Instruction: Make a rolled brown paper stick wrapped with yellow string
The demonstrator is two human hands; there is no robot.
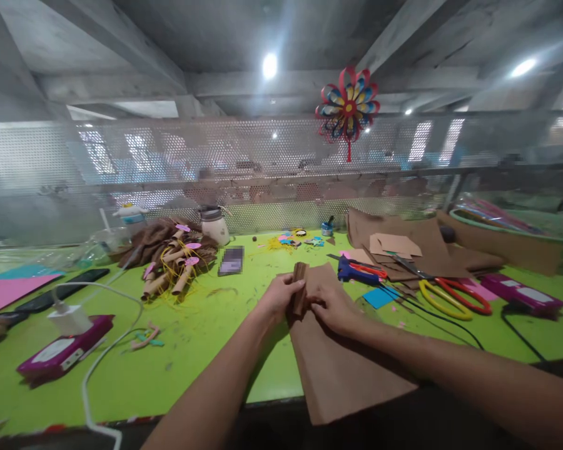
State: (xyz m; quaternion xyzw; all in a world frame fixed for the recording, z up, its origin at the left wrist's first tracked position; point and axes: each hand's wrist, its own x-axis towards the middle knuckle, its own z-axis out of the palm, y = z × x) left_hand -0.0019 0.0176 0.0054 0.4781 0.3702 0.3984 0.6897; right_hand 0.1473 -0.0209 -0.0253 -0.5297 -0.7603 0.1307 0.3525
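Observation:
A large sheet of brown paper (342, 369) lies at the front of the green table, its near corner hanging past the edge. Along its left side is a narrow folded brown paper strip (300, 281), pleated in several layers. My left hand (281, 297) is closed on this folded strip, thumb on top. My right hand (331, 306) rests on the sheet just right of the strip, fingers curled and touching the paper; whether it pinches the paper is hard to see. A blue glue gun (349, 270) lies to the right of my hands.
Yellow-and-red-handled scissors (450, 297) and a blue paper square (380, 297) lie right, before stacked brown paper (394, 219). Purple power strips (65, 350) (520, 294) sit on both sides. Brown paper rolls (182, 281) lie left. A white cable (87, 375) crosses the front left.

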